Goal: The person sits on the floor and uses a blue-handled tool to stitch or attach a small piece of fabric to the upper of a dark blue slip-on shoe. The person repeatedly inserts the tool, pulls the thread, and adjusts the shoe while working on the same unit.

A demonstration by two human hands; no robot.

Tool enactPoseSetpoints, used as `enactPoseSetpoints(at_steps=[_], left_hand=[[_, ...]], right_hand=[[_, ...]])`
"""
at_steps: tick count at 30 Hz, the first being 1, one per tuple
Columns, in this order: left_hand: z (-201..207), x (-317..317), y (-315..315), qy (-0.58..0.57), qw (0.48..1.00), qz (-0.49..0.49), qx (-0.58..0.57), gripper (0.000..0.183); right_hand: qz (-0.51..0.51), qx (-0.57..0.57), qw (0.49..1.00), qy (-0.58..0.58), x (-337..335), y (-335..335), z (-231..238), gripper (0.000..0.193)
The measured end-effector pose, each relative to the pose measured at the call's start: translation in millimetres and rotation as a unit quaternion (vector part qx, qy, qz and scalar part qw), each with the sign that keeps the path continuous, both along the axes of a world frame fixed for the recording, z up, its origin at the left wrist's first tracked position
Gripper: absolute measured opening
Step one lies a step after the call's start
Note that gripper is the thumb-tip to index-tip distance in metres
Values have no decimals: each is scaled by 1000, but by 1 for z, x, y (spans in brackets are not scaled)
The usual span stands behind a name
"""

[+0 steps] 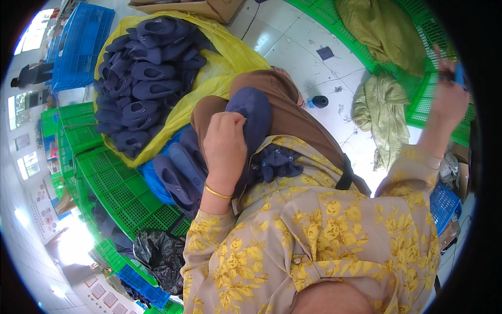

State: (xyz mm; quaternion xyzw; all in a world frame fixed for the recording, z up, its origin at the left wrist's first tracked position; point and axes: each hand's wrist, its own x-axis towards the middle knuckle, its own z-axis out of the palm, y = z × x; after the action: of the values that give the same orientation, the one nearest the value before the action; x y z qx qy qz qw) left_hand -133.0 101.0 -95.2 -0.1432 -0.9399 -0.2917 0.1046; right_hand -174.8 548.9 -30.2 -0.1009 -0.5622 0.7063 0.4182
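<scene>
Left hand [225, 152] down on the lap, fingers curled and pressed over a navy shoe upper [253, 115], grip closed on its near edge. Upper resting on the brown-trousered knee [282, 104], rounded toe end pointing away from the body. Gold bangle [217, 192] around the left wrist. More navy pieces [277, 162] bunched just beside the hand, against the yellow-flowered shirt [324, 230].

Right hand [449, 94] raised far out to the right, blurred, over the green crate [434, 104]; something small and blue [460, 76] pinched at the fingertips, kind not clear. Grip apparently closed around it, though blur hides the fingers.

To the left of the knee, a stack of navy uppers [178, 172] lying on a blue bag [151, 180], touching the left forearm's side. Beyond that, a yellow sack [230, 57] spread open on the floor, heaped with many more navy uppers [146, 73]. Green crates [115, 183] along the left, a blue crate [78, 42] behind the sack. Black bag [162, 256] crumpled at lower left beside the crates.

On the white tiled floor [293, 47] ahead: a dark thread spool [320, 101] near the knee, an olive cloth [379, 112] draped at the green crate's edge, another olive cloth [381, 26] lying inside the crate. Cardboard box [198, 8] at the top edge.
</scene>
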Motion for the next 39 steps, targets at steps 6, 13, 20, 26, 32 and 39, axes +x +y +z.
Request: enactPoseSetpoints(at_steps=[6,13,20,26,32,39], left_hand=[[5,-1,-16,-325,894,145,273,9],[1,-3,-20,-383,850,134,337,12],[-2,-2,-21,-390,839,123,358,12],[-4,0,-21,-384,841,115,364,11],[-5,0,-19,-380,848,119,349,12],[1,2,-28,-357,821,129,426,13]], right_hand=[[239,328,853,-328,12,-153,-45,44],[461,541,666,-225,28,-256,-71,24],[424,620,633,-187,26,-276,-72,26],[389,668,611,-172,26,-280,-71,17],[378,678,610,-159,28,-282,-73,16],[399,614,636,-241,22,-271,-75,19]])
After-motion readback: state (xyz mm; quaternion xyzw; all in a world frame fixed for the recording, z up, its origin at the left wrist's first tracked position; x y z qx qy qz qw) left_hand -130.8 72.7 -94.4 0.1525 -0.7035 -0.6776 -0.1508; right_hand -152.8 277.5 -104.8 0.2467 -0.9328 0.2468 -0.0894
